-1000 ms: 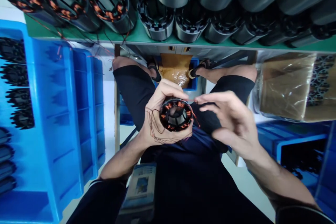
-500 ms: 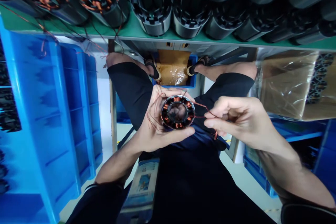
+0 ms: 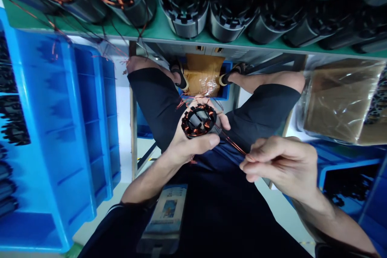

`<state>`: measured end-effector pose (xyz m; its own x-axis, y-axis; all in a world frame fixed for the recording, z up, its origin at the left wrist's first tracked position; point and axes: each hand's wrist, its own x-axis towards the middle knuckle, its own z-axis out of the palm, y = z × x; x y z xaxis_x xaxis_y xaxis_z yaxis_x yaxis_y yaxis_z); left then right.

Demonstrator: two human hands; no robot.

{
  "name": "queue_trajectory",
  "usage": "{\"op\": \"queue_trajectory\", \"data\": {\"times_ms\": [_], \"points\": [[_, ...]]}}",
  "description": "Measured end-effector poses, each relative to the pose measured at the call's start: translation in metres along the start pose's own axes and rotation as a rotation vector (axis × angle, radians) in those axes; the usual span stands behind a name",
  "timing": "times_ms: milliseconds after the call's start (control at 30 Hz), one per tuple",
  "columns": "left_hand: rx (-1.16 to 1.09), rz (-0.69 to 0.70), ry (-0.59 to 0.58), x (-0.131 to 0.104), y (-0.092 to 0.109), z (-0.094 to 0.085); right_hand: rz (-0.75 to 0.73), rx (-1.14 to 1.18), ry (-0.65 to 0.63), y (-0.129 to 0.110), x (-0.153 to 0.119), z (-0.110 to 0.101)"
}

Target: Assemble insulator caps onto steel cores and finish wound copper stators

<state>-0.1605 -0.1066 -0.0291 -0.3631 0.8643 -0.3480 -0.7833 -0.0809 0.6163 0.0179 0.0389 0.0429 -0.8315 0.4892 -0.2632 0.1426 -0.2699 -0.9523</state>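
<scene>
We hold a copper-wound stator in our left hand, its toothed rim and open bore tilted up towards us. Our left fingers are clamped around its body: the palm backs it at 8 o'clock, the thumb lies along its side from 6 to 4 o'clock, and the other fingers curl around the far side, one tip showing at 3 o'clock. The rim stands clear above them.

From the stator, copper lead wires run out towards 4 o'clock to our right hand, where thumb and forefinger are pinched together on them. The stator lies well apart from those fingertips, at their 10 o'clock. More loose leads spread at the stator's 11 o'clock, by our left fingers.

At 12 o'clock, bare stator cores stand on the green workbench; wound stators stand at 11. A blue crate sits at 9 o'clock.
</scene>
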Motion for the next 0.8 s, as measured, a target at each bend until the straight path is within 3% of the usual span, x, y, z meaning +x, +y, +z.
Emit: {"op": "queue_trajectory", "data": {"times_ms": [133, 267, 367, 433, 533, 600, 700, 800], "points": [[-0.08, -0.061, -0.024, 0.001, -0.004, -0.003, -0.087, -0.074, -0.104, -0.004, -0.005, -0.006], [-0.01, -0.152, 0.04, 0.006, -0.013, -0.01, -0.002, -0.154, -0.048, -0.004, -0.006, -0.002], [0.006, -0.175, 0.085, 0.006, -0.02, -0.017, 0.085, -0.175, -0.037, 0.011, -0.007, 0.004], [0.068, -0.057, 0.084, 0.004, -0.021, -0.017, 0.116, -0.198, -0.105, 0.033, -0.007, 0.007], [0.405, 0.259, 0.038, 0.0, -0.015, -0.008, 0.134, -0.253, -0.2, 0.072, -0.003, 0.004], [0.616, 0.396, -0.043, -0.004, -0.007, 0.001, 0.148, -0.293, -0.214, 0.087, 0.006, -0.008], [0.723, 0.4, -0.178, -0.01, 0.002, 0.009, 0.165, -0.337, -0.158, 0.073, 0.026, -0.032], [0.736, 0.374, -0.277, -0.014, 0.008, 0.009, 0.182, -0.264, -0.123, 0.024, 0.043, -0.047]]}}
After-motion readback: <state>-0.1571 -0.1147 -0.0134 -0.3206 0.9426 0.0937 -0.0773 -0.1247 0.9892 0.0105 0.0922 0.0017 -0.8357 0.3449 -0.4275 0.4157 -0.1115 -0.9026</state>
